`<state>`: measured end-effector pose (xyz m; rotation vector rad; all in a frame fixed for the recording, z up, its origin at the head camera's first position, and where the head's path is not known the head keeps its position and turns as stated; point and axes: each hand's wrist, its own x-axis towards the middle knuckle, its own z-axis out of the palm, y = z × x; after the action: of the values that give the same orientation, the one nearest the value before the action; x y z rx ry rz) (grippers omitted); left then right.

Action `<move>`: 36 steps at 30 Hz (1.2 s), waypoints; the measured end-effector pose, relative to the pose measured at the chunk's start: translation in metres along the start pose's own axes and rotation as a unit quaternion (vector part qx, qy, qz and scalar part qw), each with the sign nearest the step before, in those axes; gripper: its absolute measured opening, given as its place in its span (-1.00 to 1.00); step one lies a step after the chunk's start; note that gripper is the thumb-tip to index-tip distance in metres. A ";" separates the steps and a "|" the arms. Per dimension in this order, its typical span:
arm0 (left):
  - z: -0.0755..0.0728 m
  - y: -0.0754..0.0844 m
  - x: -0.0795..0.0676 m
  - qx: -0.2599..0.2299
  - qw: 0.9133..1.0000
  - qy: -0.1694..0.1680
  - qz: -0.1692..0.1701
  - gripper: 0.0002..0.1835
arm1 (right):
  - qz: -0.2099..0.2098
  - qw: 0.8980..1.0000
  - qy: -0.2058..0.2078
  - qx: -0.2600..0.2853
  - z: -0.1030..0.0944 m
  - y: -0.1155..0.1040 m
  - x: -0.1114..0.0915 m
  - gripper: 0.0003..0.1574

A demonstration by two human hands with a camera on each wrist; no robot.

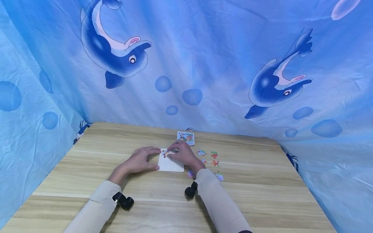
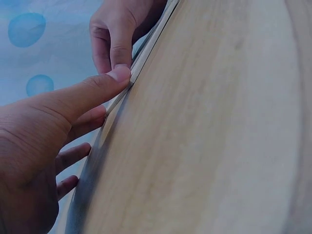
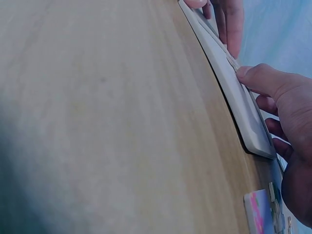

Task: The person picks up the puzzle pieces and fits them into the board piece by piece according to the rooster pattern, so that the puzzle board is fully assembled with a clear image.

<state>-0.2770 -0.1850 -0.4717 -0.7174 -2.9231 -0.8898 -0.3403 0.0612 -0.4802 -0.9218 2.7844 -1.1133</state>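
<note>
Head view: white tray (image 1: 172,165) on surface (image 1: 157,200), between the hands. Left hand (image 1: 141,160) has thumb and fingers extended, spread apart, bracing the tray's near side. Right hand (image 1: 185,153) bent, thumb and index close at the joined puzzle pieces (image 1: 165,153); can't tell if one is pinched. Loose pieces (image 1: 215,163) right of right hand, picture card (image 1: 186,137) just beyond it. Pieces look light, thin, stiff; likely slide easily, best taken by opposite edges, sparing the tabs.

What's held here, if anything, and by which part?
The left hand holds the white board by its left edge. The right hand touches the right side of a puzzle piece; whether it pinches it cannot be told.
</note>
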 end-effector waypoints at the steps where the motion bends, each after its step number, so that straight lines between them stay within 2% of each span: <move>1: 0.000 0.000 0.000 0.000 1.000 0.001 0.000 -0.19 | 0.000 1.000 0.001 0.000 0.000 0.000 0.000 -0.72; 8: 0.001 0.001 0.000 0.002 1.000 -0.001 -0.003 -0.20 | 0.015 1.000 -0.007 -0.003 -0.001 0.001 -0.002 -0.66; 14: 0.002 0.001 0.001 0.008 1.000 -0.005 -0.003 -0.20 | 0.018 1.000 -0.011 0.014 -0.015 0.004 -0.013 -0.61; 21: 0.003 0.000 0.002 0.013 1.000 -0.001 -0.004 -0.21 | 0.049 0.998 0.014 0.046 -0.043 0.012 -0.044 -0.58; 27: 0.003 0.001 0.002 0.012 1.000 -0.003 0.000 -0.20 | 0.081 0.995 0.038 0.042 -0.064 0.016 -0.077 -0.63; 31: 0.003 0.000 0.002 0.014 1.000 -0.002 -0.001 -0.20 | 0.072 0.996 0.048 0.018 -0.069 0.023 -0.092 -0.69; 36: 0.002 0.000 0.001 0.013 1.000 0.002 0.000 -0.20 | 0.055 0.998 0.035 -0.003 -0.066 0.032 -0.101 -0.78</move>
<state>-0.2779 -0.1836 -0.4731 -0.7125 -2.9262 -0.8498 -0.2874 0.1736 -0.4714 -0.7337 2.8551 -1.1434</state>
